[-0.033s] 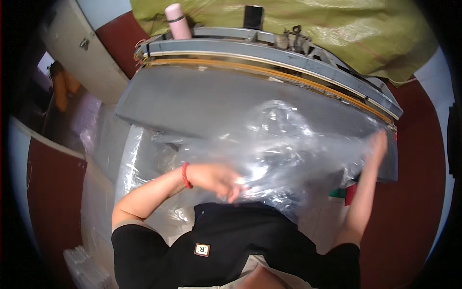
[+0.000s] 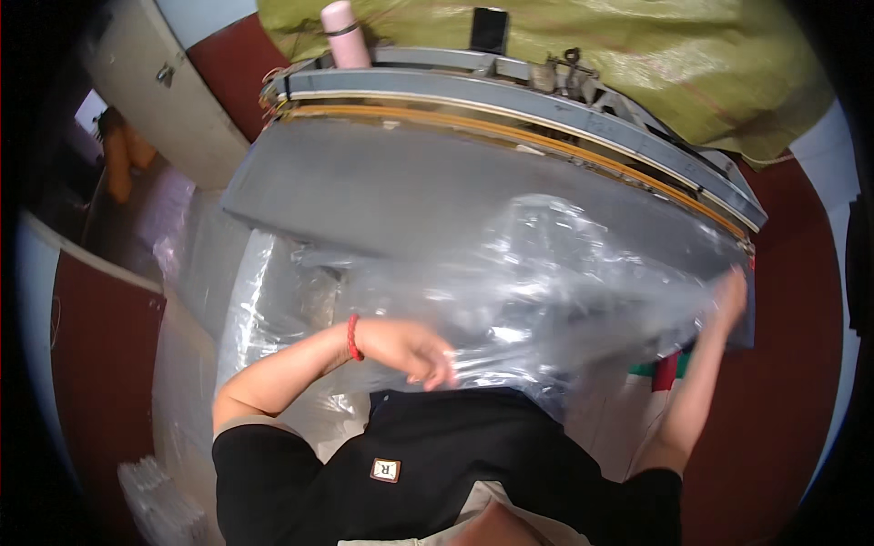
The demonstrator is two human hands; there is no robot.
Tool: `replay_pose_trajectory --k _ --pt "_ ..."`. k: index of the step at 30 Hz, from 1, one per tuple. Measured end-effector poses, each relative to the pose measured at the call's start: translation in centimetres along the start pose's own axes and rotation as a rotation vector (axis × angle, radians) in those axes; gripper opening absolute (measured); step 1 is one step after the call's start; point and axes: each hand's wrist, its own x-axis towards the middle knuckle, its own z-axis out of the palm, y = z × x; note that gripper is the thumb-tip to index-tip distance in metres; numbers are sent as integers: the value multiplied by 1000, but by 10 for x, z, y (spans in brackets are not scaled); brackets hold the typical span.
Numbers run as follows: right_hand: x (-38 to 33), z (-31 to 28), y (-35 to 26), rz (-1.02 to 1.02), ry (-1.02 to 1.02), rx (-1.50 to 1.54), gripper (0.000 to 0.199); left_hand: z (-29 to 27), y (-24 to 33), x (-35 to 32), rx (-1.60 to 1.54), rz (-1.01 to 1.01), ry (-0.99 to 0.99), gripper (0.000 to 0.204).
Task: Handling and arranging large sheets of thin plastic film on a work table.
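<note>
A large clear plastic sheet (image 2: pixel 537 273) spreads in wrinkles over the grey worktop (image 2: pixel 364 182) and hangs down over its near edge. My left hand (image 2: pixel 410 353), with a red braided band at the wrist, is close to my body, its fingers closed on the sheet's near edge. Out at the worktop's right end, my right hand (image 2: pixel 728 298) has the sheet's far right part pulled taut. Its fingers are partly blurred, but they look closed on the plastic. Between the two hands the sheet is drawn in shiny folds.
A long metal bar machine (image 2: pixel 510 96) with an orange strip runs along the worktop's back edge. On it stands a pink bottle (image 2: pixel 344 36). Behind hangs a yellow-green tarp (image 2: pixel 655 64). Stacked clear plastic (image 2: pixel 159 500) lies low at the left, near an open door (image 2: pixel 173 82).
My right hand has come slightly down and to the right, with the plastic in it. The sheet's right side has dropped a little; my left hand has hardly moved.
</note>
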Motion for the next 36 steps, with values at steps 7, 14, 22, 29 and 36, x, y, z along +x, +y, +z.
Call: replay_pose_trajectory --k 7,14,22,29,36 --pt "14 -271 -31 -289 629 -535 42 -34 -147 -158 478 -730 295 17" --pt "56 -230 -2 -337 203 -616 35 -113 7 -382 1112 -1466 1129 38" --pt "138 -159 51 -398 213 -736 37 -201 98 -248 1797 279 2199 17" --pt "169 -142 74 -338 75 -1003 47 -292 -56 -248 835 -873 1698 66" --pt "181 -161 86 -339 231 -965 47 -341 -58 -281 956 -820 1591 62"
